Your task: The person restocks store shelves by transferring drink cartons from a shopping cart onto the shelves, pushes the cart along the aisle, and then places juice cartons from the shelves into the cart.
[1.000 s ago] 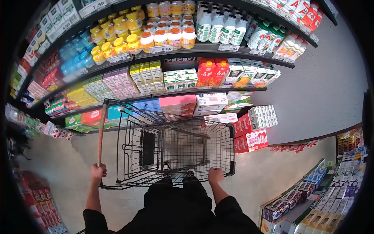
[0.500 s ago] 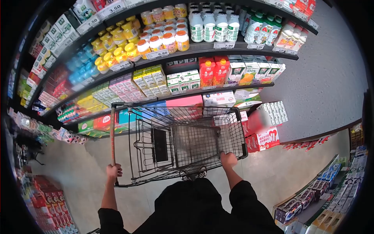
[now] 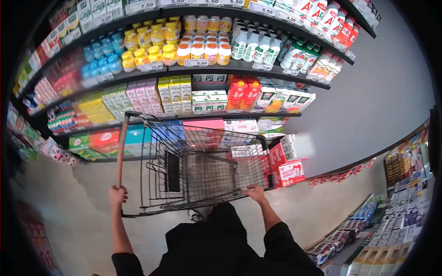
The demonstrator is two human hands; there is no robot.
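A black wire shopping cart (image 3: 207,168) stands sideways in front of me, its basket showing nothing but bare mesh. My left hand (image 3: 118,195) is wrapped round the near end of its orange-brown handle (image 3: 121,152). At the near right rim of the basket, my right hand (image 3: 254,192) rests on the wire edge with its fingers partly stretched out. Beyond the cart are shelves of drinks: yellow bottles (image 3: 155,54), orange-capped bottles (image 3: 197,52), white bottles (image 3: 252,47) and red cartons (image 3: 236,94).
Boxed goods (image 3: 287,173) are stacked on the floor just past the cart's right end. A grey panel (image 3: 350,119) rises at the right. Another display of cartons (image 3: 391,221) stands at the lower right, and red packages (image 3: 39,239) at the lower left.
The cart and both my hands appear slightly further left than half a second ago, as the view shifted. My right hand's fingers have loosened from a closed grip on the rim.
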